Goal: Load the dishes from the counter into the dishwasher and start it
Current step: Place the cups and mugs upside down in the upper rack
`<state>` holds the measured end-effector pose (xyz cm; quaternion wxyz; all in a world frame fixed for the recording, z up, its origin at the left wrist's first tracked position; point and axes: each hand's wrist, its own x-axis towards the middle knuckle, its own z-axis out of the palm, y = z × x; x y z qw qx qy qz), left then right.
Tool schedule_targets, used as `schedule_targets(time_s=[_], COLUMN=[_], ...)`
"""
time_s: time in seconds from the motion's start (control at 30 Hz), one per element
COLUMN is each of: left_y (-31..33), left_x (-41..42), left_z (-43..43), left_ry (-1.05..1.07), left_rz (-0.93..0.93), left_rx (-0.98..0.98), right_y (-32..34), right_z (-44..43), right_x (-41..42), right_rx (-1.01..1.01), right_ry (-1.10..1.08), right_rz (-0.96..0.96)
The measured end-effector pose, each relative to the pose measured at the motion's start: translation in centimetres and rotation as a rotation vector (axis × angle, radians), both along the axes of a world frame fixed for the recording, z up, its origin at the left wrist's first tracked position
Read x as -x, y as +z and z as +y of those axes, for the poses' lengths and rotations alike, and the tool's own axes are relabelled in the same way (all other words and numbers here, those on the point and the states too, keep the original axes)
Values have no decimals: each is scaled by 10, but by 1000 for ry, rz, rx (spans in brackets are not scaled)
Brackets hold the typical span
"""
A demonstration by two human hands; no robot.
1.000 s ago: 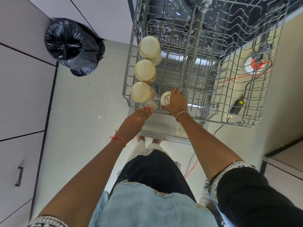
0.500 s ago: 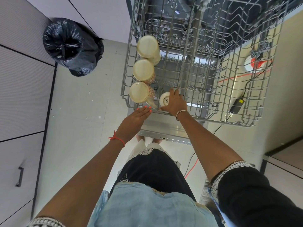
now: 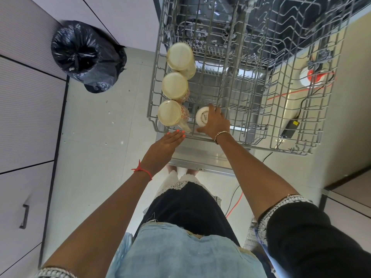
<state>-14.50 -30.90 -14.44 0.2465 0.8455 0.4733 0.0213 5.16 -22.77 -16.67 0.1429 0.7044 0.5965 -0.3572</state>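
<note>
Pale floor tiles (image 3: 90, 127) run under us, with grey cupboard fronts along the left side and a knotted black rubbish bag (image 3: 86, 55) standing against them. We look straight down on the dishwasher's wire rack (image 3: 281, 109), which is pulled out over the open door (image 3: 200, 157).

Three cream cups stand upside down in a row along the rack's left edge: the far cup (image 3: 180, 57), the middle cup (image 3: 174, 85) and the near cup (image 3: 170, 113), the last sitting in the front-left corner and tilted a little.

Just to the right of the near cup, our right hand (image 3: 215, 123) is curled round a small white cup (image 3: 201, 119). We hold it base-up inside the rack, close to the front edge, and there is printed lettering on its base.

Our left hand (image 3: 160, 149) lies flat with the fingers straight, their tips at the rack's front edge just below the near cup. We cannot tell whether they press on the wire. The two hands are near each other but not touching.

Through the right half of the rack we see an orange cable (image 3: 291, 94) and a black adapter (image 3: 289, 128) on the floor.
</note>
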Motion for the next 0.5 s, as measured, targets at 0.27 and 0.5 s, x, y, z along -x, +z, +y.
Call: schedule_targets(time_s=[0.27, 0.5], left_y=[0, 1], left_x=[1, 0], left_z=[1, 2], left_ry=[-5, -9], left_rz=[0, 7], left_rx=[-9, -1], right_y=[-6, -7], right_z=[3, 4], right_x=[-3, 2], right_rx=[-72, -90], right_ry=[-16, -60], right_rz=[16, 9])
